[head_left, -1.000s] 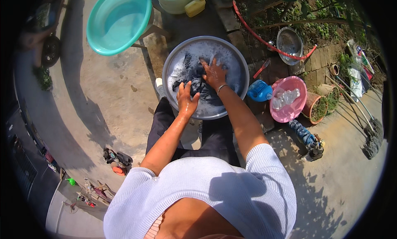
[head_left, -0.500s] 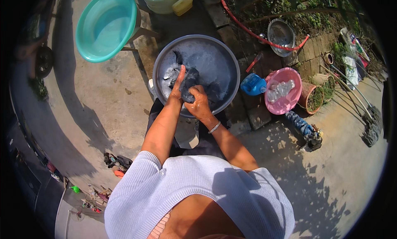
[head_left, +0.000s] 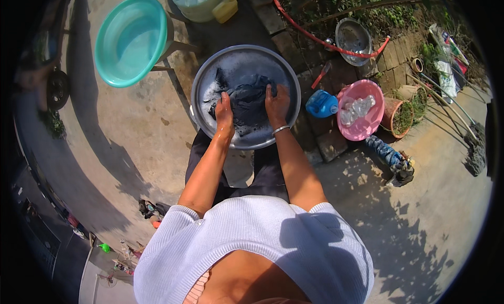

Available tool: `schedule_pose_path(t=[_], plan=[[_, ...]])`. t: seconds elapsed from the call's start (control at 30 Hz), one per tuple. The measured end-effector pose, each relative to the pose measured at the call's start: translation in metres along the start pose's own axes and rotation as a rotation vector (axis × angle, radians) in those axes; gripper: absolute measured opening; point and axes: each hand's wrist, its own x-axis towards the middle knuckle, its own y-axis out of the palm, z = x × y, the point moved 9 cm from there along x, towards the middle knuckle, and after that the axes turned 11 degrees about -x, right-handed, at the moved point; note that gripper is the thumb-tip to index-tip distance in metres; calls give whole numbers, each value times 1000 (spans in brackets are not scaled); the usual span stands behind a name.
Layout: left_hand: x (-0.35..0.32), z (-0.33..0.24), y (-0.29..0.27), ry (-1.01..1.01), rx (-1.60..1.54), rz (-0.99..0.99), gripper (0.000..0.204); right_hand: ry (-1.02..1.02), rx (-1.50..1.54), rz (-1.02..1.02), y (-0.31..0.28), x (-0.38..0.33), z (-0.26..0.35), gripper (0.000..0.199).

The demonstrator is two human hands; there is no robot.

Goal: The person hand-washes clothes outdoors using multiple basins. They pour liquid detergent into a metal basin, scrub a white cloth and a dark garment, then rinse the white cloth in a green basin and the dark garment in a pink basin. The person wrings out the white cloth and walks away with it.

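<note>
Holds dark cloth [head_left: 248,100] in a sudsy basin [head_left: 297,94].
Grasps its sides with left hand [head_left: 224,116] and right hand [head_left: 278,105].

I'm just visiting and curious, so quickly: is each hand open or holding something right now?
Left hand: holding the left side of the dark wet cloth.
Right hand: holding its right side.

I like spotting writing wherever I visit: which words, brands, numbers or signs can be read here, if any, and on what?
No text can be read.
Blue jug: any label is too small to read.
White bag: any print is too small and blurred.
Yellow jug: no lettering can be made out.
</note>
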Motion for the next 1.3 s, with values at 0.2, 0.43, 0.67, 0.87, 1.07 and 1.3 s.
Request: schedule_pose_path(t=[0.2,0.43,0.67,0.87,1.07,1.3], plan=[[13,-6,11,788,873,266,53,-165,-719,446,-7,-20,12,49],[44,13,28,428,1217,351,57,-479,-623,552,73,-8,66,50],[28,13,-16,544,487,102,48,-328,-342,153,122,1,6,22],[20,56,23,-512,-328,199,67,-145,259,410,40,-44,71,31],[-8,23,55,-323,-455,555,47,-292,375,361,-39,-71,130,24],[-23,17,35,-91,-206,207,16,-220,-91,257,9,-3,63,20]])
